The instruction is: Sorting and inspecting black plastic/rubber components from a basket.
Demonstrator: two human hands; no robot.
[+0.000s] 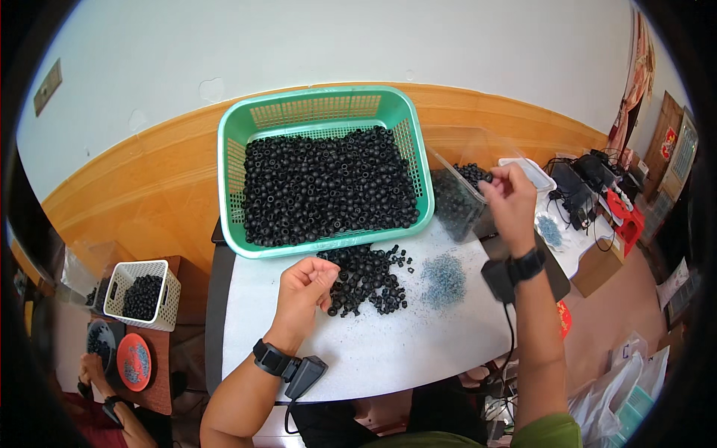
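My left hand [302, 293] is closed in a pinch at the left edge of a loose pile of small black ring-like parts [370, 280] on the white tabletop. What its fingertips hold, if anything, is hidden. Over the rim of a clear plastic bin [457, 213], my right hand [511, 201] pinches what looks like one small black part [488, 178]. More black parts [472, 173] lie inside that bin. Beyond the pile stands a green plastic basket [326, 250], holding a deep layer of the same black parts. Tiny blue-grey pieces [444, 280] form a heap right of the pile.
A white tray [534, 173], tangled black cables [579, 194] and a cardboard box [596, 257] are at the right. At the left, a co-worker's hands [93, 369] are near a red plate [134, 363] and a white basket [158, 317] of black parts. Plastic bags [612, 396] lie lower right.
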